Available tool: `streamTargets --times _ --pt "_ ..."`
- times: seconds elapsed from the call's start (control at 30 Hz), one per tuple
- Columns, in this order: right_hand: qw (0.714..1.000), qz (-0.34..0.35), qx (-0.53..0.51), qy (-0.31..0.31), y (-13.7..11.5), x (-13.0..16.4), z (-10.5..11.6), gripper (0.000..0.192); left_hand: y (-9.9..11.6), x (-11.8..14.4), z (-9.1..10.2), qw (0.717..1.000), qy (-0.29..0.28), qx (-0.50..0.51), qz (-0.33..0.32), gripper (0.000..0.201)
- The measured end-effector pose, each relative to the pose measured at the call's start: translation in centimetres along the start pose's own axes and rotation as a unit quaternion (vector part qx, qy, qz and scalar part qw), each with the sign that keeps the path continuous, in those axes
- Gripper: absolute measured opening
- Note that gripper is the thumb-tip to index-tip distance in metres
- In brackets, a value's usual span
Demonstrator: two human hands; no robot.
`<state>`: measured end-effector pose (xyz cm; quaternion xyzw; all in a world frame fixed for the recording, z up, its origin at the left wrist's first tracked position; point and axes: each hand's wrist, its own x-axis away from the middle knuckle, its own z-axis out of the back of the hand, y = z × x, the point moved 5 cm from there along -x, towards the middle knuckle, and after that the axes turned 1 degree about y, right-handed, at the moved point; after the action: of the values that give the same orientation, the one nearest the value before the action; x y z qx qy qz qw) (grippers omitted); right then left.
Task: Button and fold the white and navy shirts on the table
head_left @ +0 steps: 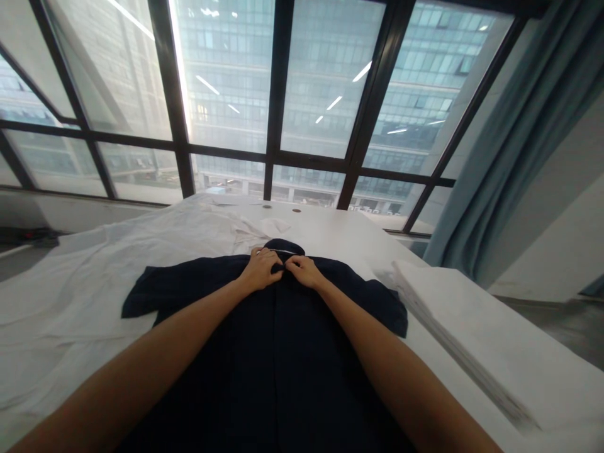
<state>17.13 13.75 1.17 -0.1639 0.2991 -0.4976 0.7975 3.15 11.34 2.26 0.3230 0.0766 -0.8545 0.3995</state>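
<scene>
Basically, a dark navy, short-sleeved cloth shirt [302,365] lies spread flat, collar end away from the person, its lower part running out of view at the bottom. The person's left hand [259,269] pinches cloth just below the dark, looped collar [283,243]; fingers narrow, curled in. The right hand [304,270] does likewise just beside it, thumb and fingers closed on the same collar area. Exact grip on the fabric too small to tell.

Shirt's left sleeve [165,286] lies over a wrinkled white cloth sheet [108,258] covering the left side. Right sleeve [382,299] points toward a thick, white, flat rectangular stack [495,321]; only a narrow strip of bare surface between, so tight there. Beyond the collar, more open room: smooth white tabletop [340,229] up to its far edge, a crumpled whitish cloth piece [264,233] near the collar. Dark-framed windows [321,82] past that edge, blue-grey fabric curtain [509,145] far right.
</scene>
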Motion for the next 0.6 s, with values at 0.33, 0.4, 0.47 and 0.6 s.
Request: streamTargets --times 0.33,0.4,0.47,0.6 --pt "0.998 -0.010 -0.062 0.006 1.6 -0.8 -0.8 0.026 -0.3 -0.2 -0.6 0.999 -0.010 0.024 0.021 0.012" --pt "0.998 0.002 -0.065 0.013 1.5 -0.7 -0.7 0.025 -0.5 -0.2 -0.7 0.999 -0.012 0.030 0.028 0.012" --pt "0.997 0.019 -0.070 0.018 1.3 -0.6 -0.5 0.025 -0.7 -0.3 -0.8 0.999 -0.014 0.035 0.034 0.013" --pt "0.995 0.047 -0.082 0.032 0.5 -0.2 0.0 0.023 -1.0 -0.3 -0.9 0.998 -0.010 0.044 0.041 0.012"
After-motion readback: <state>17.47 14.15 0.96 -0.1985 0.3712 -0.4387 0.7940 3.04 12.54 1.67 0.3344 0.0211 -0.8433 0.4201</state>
